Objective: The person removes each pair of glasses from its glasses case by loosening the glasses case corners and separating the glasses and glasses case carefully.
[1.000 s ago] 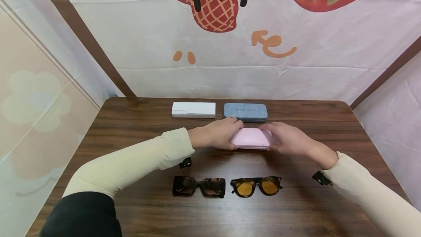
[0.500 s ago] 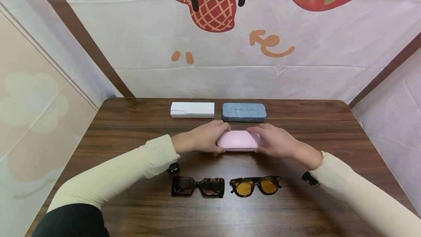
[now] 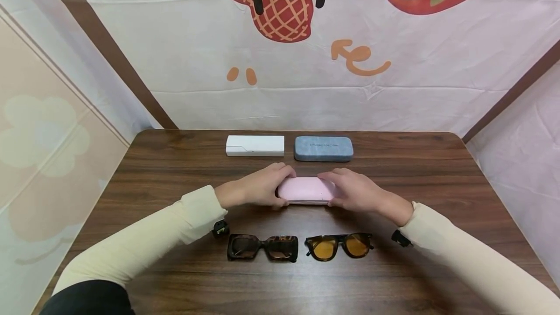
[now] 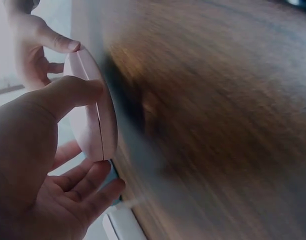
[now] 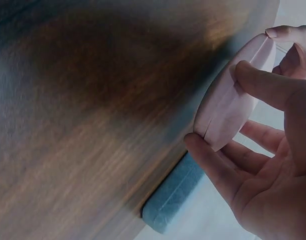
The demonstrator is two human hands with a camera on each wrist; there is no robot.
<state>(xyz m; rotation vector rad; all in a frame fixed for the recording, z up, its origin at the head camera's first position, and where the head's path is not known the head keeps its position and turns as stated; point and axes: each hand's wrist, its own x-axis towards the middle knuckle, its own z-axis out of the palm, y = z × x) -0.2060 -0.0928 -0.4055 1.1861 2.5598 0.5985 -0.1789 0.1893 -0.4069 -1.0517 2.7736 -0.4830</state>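
Observation:
A closed pink glasses case (image 3: pixel 306 190) lies crosswise between the two hands, near the middle of the table. At its left end the left hand (image 3: pixel 261 186) grips it, thumb on the near side and fingers behind. The right hand (image 3: pixel 362 191) holds the other end the same way. Both wrist views show the seam of the pink case (image 4: pixel 93 110) shut, with a thumb pressed near it. Nearer the person lie tortoiseshell sunglasses (image 3: pixel 282 248) with dark lenses and, to their right, dark-framed glasses with amber lenses (image 3: pixel 324 249).
Along the back of the wooden table (image 3: pixel 183 159) sit a white case (image 3: pixel 255 146) and, to its right, a blue-grey glasses case (image 3: pixel 323 148). Printed fabric (image 3: pixel 280 106) hangs right behind the table and at both sides.
Both hands have moved the pink case left and slightly towards the person, away from the blue-grey case. The sunglasses, amber glasses and back cases have stayed put.

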